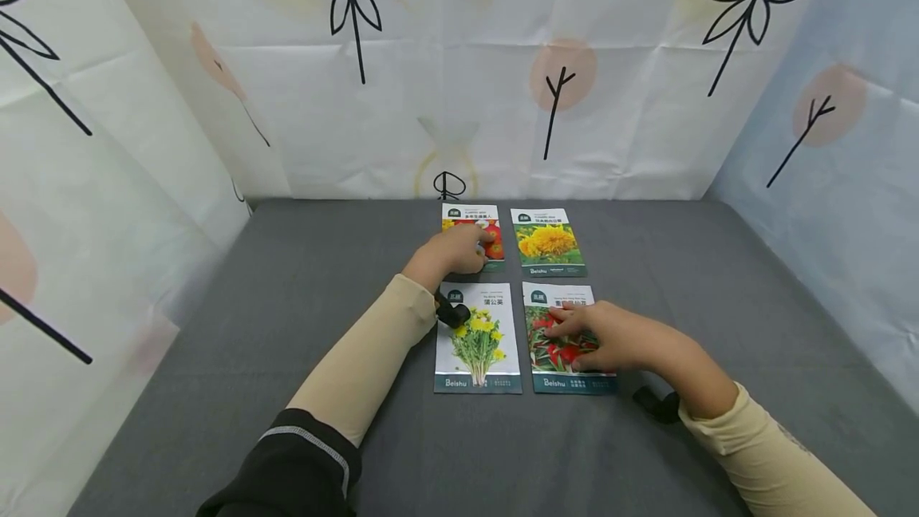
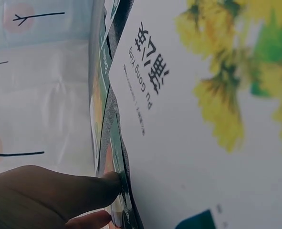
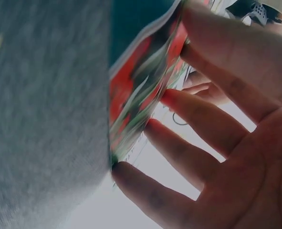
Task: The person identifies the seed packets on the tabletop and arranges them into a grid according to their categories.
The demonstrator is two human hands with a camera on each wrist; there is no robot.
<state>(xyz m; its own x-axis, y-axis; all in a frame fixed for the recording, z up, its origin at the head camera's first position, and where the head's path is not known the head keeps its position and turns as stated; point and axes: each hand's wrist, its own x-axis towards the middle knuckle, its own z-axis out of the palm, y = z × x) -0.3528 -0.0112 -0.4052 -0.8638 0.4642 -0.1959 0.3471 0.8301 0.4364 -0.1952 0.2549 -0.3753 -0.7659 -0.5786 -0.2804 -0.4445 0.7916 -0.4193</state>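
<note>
Several seed packets lie in two rows on the table. My left hand (image 1: pixel 457 249) reaches to the back left packet with red flowers (image 1: pixel 495 250), its fingers touching the packet's face and partly covering it. In the left wrist view its thumb (image 2: pixel 95 188) presses on that packet near its lower edge. My right hand (image 1: pixel 623 335) rests spread fingertips on the front right packet with red blooms (image 1: pixel 540 339). The right wrist view has those fingers (image 3: pixel 179 148) apart along the packet's edge. Neither hand lifts anything.
The front left packet with yellow dandelions (image 1: pixel 454 349) lies under the left wrist's black camera (image 1: pixel 452 312). At back right is a packet with yellow-orange flowers (image 1: pixel 549 242). Grey cloth covers the table (image 1: pixel 345 262), and printed white sheets (image 1: pixel 488 126) hang behind and at the sides.
</note>
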